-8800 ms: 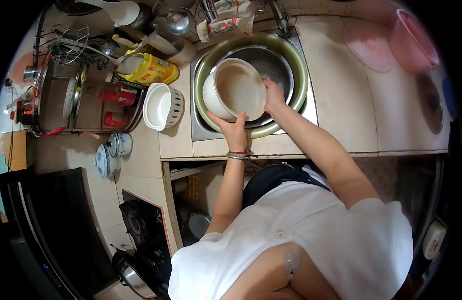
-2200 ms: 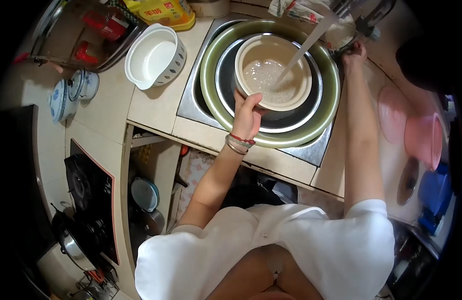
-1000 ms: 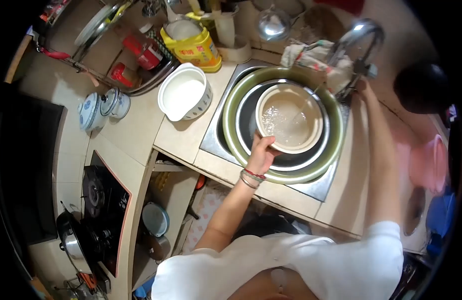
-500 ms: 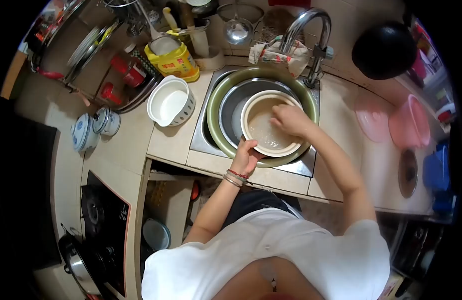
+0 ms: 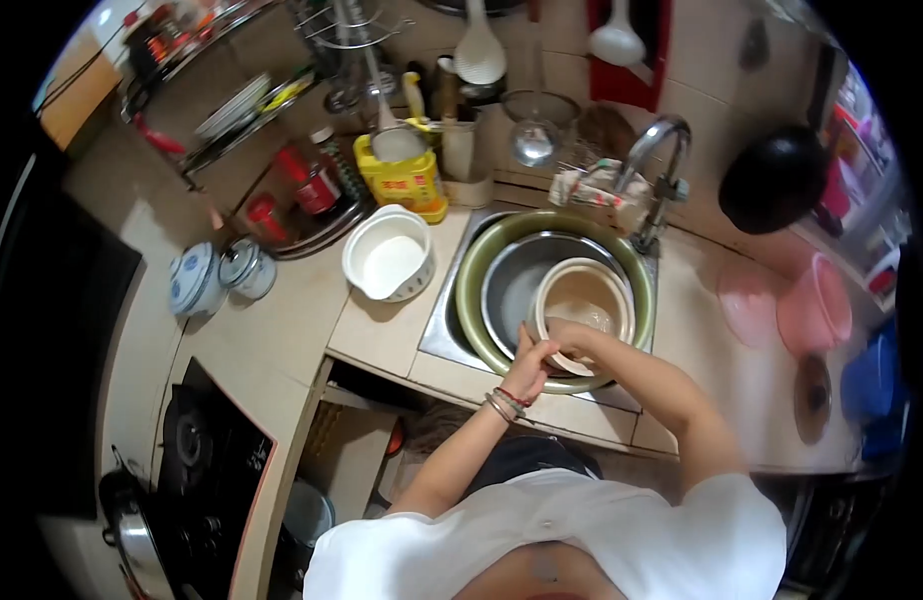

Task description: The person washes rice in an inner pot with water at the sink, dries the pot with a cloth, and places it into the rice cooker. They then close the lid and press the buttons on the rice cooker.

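Observation:
A cream pot (image 5: 607, 290) with some water in it is held over a steel basin (image 5: 512, 270), which sits inside a green basin (image 5: 472, 285) in the sink. My left hand (image 5: 528, 368) grips the pot's near left rim, thumb on the edge. Inside the pot, at its near left wall, is my right hand (image 5: 570, 338); its fingers are mostly hidden. The faucet (image 5: 662, 150) stands behind the basins, and no stream of water shows from it. A white pot with a leaf pattern (image 5: 390, 255) stands on the counter left of the sink.
Left are two blue-and-white lidded jars (image 5: 197, 282), a dish rack and a stove (image 5: 207, 470). Behind stands a yellow container (image 5: 402, 185). A cloth (image 5: 602, 190) hangs by the faucet. To the right are a pink bucket (image 5: 817, 305), a round lid (image 5: 812, 398) and a hanging black pan (image 5: 774, 180).
My right hand has left the faucet and moved into the cream pot, then to its near left side. The running water has stopped. My left hand still grips the pot.

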{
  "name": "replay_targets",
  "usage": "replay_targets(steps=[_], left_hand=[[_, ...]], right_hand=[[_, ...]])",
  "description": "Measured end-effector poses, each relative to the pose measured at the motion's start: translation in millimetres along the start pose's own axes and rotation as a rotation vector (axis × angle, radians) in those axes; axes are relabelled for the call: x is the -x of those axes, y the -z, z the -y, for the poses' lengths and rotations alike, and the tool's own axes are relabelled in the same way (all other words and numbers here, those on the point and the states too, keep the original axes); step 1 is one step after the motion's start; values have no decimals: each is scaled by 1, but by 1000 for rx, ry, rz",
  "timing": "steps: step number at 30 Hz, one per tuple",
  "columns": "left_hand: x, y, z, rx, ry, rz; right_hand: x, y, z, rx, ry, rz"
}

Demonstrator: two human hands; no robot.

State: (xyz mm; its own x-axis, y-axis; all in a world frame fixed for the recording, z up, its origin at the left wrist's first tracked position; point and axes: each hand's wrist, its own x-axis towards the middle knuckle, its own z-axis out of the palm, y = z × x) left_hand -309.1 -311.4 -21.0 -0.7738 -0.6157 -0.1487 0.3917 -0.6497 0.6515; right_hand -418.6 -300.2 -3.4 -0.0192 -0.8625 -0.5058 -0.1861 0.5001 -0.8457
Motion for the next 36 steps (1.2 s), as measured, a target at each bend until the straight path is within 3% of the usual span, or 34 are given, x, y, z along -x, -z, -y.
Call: replay_targets(steps=[2, 4, 6, 7, 9, 13, 16, 17, 20, 22, 24, 26, 32, 33, 36], left_hand=[[0, 5, 0, 28, 90, 12], [1, -2, -2, 39, 30, 23], [3, -8, -8, 1, 54, 18], [0, -2, -4, 32, 88, -3], [-7, 5, 4, 25, 91, -15], [-12, 6, 6, -9, 86, -6], [-10, 5, 10, -46, 67, -37], [-9, 4, 10, -44, 76, -58], [-3, -5, -1, -31, 117, -91], [-4, -6, -3, -26, 124, -87], [-6, 1, 3, -18, 104, -75], [-11, 11, 10, -11, 67, -6], [-3, -2, -3, 17, 87, -21], [-1, -5, -7, 35, 117, -26], [-4, 0, -3, 15, 102, -9]], right_hand=[[-9, 3, -2, 175, -45, -162], [-28, 7, -29, 72, 185, -358], [-43, 20, -30, 649, 77, -497], [-25, 19, -5, 768, -14, -499], [-9, 28, 12, 1009, 90, -478], [-12, 48, -28, 1218, 216, -526], [3, 45, -32, 1354, 25, -304], [6, 40, -27, 1350, -102, -235], [-3, 34, -39, 943, -101, -73], [-22, 28, -56, 641, 111, -19], [-28, 23, -60, 341, 201, -20], [-8, 12, -17, 63, 174, -84], [-41, 41, -8, 734, 19, -496], [-28, 41, 7, 860, -29, -462], [-21, 57, -8, 1209, 142, -365]])
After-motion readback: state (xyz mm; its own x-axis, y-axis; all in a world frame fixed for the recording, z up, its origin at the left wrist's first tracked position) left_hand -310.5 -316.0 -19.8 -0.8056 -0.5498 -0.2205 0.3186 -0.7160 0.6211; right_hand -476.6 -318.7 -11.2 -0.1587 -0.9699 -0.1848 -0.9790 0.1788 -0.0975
